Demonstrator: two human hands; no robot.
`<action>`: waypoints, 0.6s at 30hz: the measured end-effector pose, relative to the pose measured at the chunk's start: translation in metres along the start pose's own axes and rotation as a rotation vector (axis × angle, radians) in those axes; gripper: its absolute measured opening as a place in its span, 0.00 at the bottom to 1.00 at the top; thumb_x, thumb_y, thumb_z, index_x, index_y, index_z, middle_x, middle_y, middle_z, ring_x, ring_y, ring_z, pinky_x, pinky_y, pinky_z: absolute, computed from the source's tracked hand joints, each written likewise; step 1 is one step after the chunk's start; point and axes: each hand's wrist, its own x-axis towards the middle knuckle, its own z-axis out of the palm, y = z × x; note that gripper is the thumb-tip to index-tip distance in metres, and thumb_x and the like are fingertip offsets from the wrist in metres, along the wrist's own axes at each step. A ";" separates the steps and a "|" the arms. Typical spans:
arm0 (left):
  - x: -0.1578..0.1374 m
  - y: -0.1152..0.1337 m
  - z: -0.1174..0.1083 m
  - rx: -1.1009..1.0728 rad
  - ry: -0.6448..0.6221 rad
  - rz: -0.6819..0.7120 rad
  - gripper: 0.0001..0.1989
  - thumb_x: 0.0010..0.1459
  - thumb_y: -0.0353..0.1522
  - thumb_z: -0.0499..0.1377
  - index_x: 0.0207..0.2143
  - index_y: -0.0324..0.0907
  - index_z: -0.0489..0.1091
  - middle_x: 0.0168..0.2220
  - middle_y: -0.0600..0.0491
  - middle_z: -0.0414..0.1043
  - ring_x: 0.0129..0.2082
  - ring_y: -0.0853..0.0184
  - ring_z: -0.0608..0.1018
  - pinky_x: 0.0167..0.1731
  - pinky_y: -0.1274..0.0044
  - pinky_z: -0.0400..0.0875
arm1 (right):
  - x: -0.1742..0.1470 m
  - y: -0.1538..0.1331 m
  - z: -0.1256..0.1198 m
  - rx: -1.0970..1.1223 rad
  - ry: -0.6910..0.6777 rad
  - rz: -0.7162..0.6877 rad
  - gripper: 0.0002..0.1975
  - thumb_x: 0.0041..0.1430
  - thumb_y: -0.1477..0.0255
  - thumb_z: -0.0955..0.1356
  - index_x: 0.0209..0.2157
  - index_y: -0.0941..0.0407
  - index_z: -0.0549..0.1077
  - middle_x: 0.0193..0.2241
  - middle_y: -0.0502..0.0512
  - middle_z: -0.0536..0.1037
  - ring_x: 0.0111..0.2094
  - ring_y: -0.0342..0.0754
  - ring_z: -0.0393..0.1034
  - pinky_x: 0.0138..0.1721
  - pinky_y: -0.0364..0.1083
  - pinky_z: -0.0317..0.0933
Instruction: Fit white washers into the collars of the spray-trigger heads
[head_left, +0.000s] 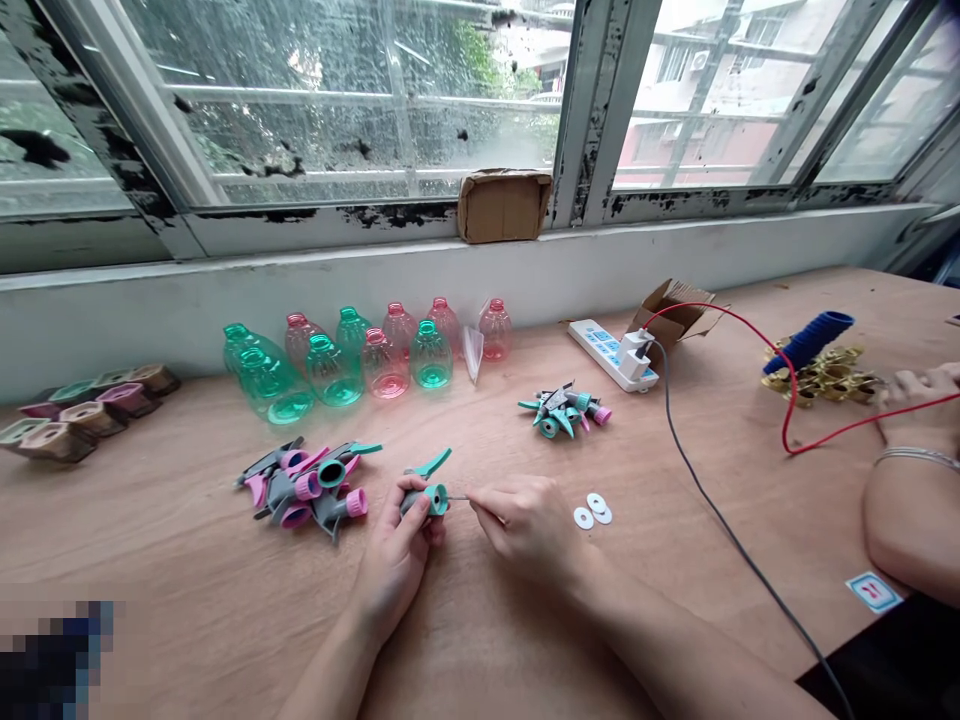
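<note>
My left hand (399,545) is closed around a grey and teal spray bottle trigger head (436,499), its teal collar facing right and its lever pointing up. In the fingertips of my right hand (536,525) is a thin grey stick (458,498), whose far end reaches the collar; whether it goes inside I cannot tell. Several flat white washers (583,518) lie just right of my right hand. A pile of grey and pink trigger heads (307,487) rests left of my left hand. Beyond my right hand is a smaller pile of teal and grey trigger heads (562,408).
Green bottles (335,370) and pink bottles (386,365) stand along the wall. At far left are dark-based blocks (97,415). A power strip (611,355) with cables sits by an open cardboard box (671,315). Another person's arm (915,510) rests at right, near brass-coloured parts (832,378).
</note>
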 end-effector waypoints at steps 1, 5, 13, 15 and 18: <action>0.000 -0.001 -0.001 0.014 0.001 0.006 0.16 0.52 0.37 0.67 0.39 0.45 0.65 0.27 0.58 0.66 0.25 0.73 0.66 0.26 0.80 0.60 | 0.000 -0.001 -0.001 -0.004 -0.015 0.007 0.12 0.64 0.74 0.63 0.30 0.54 0.76 0.26 0.51 0.80 0.28 0.43 0.73 0.27 0.43 0.49; 0.001 -0.005 -0.005 0.110 -0.014 0.044 0.14 0.54 0.37 0.66 0.39 0.46 0.65 0.26 0.59 0.65 0.24 0.73 0.65 0.26 0.80 0.60 | 0.001 -0.005 -0.005 -0.024 -0.071 0.065 0.13 0.63 0.73 0.64 0.26 0.54 0.75 0.24 0.51 0.80 0.26 0.44 0.73 0.26 0.44 0.47; 0.002 -0.005 -0.009 0.288 -0.013 0.130 0.13 0.56 0.36 0.64 0.41 0.47 0.65 0.26 0.58 0.67 0.25 0.72 0.68 0.27 0.80 0.62 | 0.003 -0.011 -0.003 0.190 -0.027 0.211 0.13 0.65 0.73 0.63 0.31 0.53 0.79 0.27 0.52 0.82 0.25 0.43 0.73 0.26 0.41 0.52; 0.002 -0.003 -0.008 0.301 -0.020 0.125 0.14 0.55 0.36 0.65 0.40 0.47 0.64 0.27 0.58 0.68 0.26 0.71 0.69 0.28 0.80 0.64 | 0.003 -0.009 -0.001 0.258 -0.007 0.218 0.13 0.65 0.74 0.63 0.33 0.53 0.80 0.28 0.53 0.82 0.25 0.43 0.73 0.27 0.40 0.53; 0.001 0.000 -0.006 0.252 -0.008 0.118 0.15 0.53 0.35 0.67 0.38 0.46 0.64 0.30 0.57 0.71 0.30 0.70 0.72 0.32 0.80 0.66 | 0.001 -0.007 0.004 0.313 0.030 0.206 0.13 0.65 0.74 0.63 0.34 0.54 0.80 0.29 0.53 0.82 0.26 0.43 0.74 0.28 0.40 0.55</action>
